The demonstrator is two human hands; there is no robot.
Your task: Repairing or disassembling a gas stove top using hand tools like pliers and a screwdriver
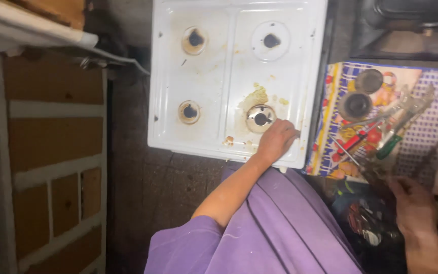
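A: Entry, head view. Left hand (277,140) rests on the white stove top (204,76), fingers curled loosely, fingertips just beside the front right burner seat (260,118). Gripping nothing that I can see.

B: Stove top position?

A: Centre of the view, lying flat, removed grates, four round burner holes. Its long axis runs away from the person, front edge nearest the purple shirt (275,228). Brown and yellow residue sits around the front right seat and along the centre rib.

B: Right hand?

A: Right hand (414,205) is low at the right edge, blurred, over a dark cluttered spot. Whether it is open or closed around something, cannot tell.

B: Anything patterned or labelled nearby?

A: A rectangular printed cloth (432,137) covers the desk right of the stove top: blue check field, with a border of red and yellow fruit shapes along its left side. On it lie two dark round burner caps (362,94), a red-handled screwdriver (357,142), a green-handled tool (389,146) and grey pliers (411,109), their long axes slanting from lower left to upper right.

B: Left side?

A: Brown cabinet (51,152) with white framing, well apart from both hands.
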